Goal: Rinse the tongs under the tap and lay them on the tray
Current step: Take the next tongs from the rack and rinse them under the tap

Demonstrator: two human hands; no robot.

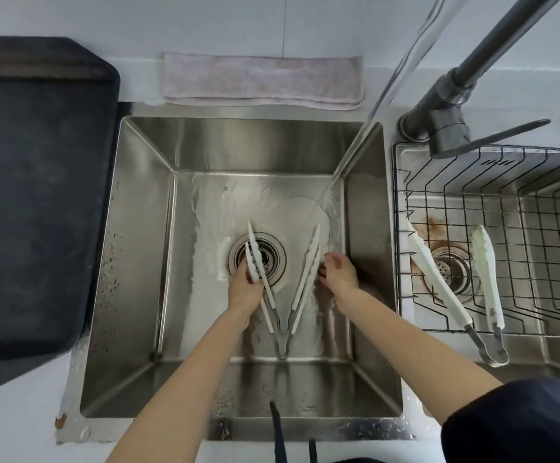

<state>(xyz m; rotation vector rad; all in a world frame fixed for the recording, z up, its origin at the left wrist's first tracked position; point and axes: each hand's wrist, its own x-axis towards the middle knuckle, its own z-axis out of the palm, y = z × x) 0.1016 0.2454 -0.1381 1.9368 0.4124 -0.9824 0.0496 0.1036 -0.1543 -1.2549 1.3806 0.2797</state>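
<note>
At the centre of the frame we hold the tongs (283, 295) spread in a V low in the sink (144, 208), our left hand (245, 285) curled round the left arm and our right hand (338, 274) pinching the right arm. Water (365, 128) from the tap (455, 91) at upper right lands just beside the right tip. The dark tray (34, 195) lies at left, and a second pair (455, 289) rests in the rack (539, 202) at right.
</note>
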